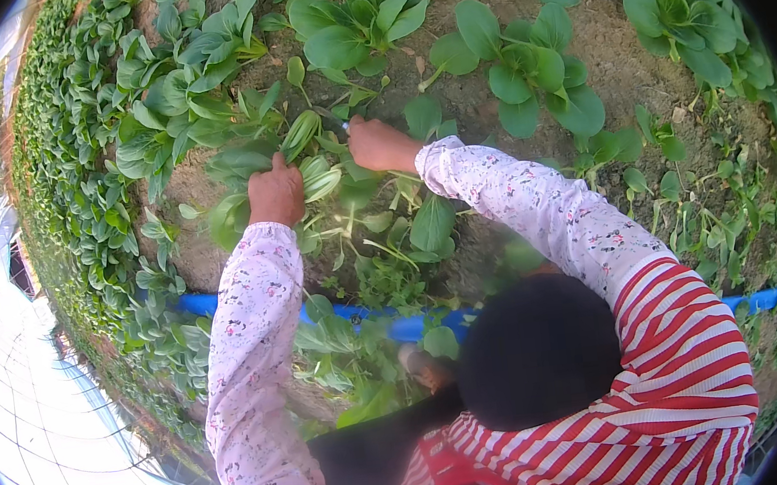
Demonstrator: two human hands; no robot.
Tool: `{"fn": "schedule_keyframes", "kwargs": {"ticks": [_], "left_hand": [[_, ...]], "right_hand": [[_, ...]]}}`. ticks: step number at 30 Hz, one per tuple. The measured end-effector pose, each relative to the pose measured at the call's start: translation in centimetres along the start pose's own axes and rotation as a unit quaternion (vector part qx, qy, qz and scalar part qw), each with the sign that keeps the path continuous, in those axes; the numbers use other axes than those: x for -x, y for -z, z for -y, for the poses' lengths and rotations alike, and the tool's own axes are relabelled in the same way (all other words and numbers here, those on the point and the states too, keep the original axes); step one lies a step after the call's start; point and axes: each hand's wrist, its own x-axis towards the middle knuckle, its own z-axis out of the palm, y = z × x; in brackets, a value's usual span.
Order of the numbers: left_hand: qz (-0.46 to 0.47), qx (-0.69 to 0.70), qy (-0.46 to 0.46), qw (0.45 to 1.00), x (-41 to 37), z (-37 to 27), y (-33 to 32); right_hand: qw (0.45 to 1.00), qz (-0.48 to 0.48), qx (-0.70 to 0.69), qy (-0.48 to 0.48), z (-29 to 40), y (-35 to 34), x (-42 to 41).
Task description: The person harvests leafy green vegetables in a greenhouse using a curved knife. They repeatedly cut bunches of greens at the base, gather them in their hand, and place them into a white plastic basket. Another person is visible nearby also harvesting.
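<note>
My left hand [276, 192] grips leafy green heads low over the soil. Pale ribbed stalks of one bok choy head [319, 178] stick out to its right, and a second bok choy head [302, 134] lies just above its fingertips. My right hand [378, 143] is closed around the pale handle of a small cutting tool [346, 126]; its dark metal part points left toward the upper head and is partly hidden among leaves. Printed sleeve covers reach both wrists. Loose leaves and cut stems lie below and between my hands.
Bok choy plants [519, 69] grow in the soil ahead and to the right. A dense row of greens [79, 168] runs along the left. A blue hose [360, 313] crosses the bed near my knees. Plastic sheeting with netting [11, 367] stands at the far left.
</note>
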Motion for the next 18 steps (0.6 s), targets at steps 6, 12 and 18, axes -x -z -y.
{"fn": "schedule_keyframes", "kwargs": {"ticks": [6, 12, 18], "left_hand": [[0.037, 0.043, 0.019, 0.998, 0.5, -0.6, 1.1], [0.030, 0.163, 0.039, 0.985, 0.4, 0.0, 2.2], [0.092, 0.295, 0.055, 0.949, 1.7, 2.6, 3.7]], "right_hand": [[1.000, 0.024, 0.014, 0.005, 0.0, 0.1, -0.5], [0.999, 0.037, 0.035, 0.007, 0.3, 0.1, 0.3], [0.999, 0.032, 0.034, 0.009, 0.0, -0.4, 0.1]]}}
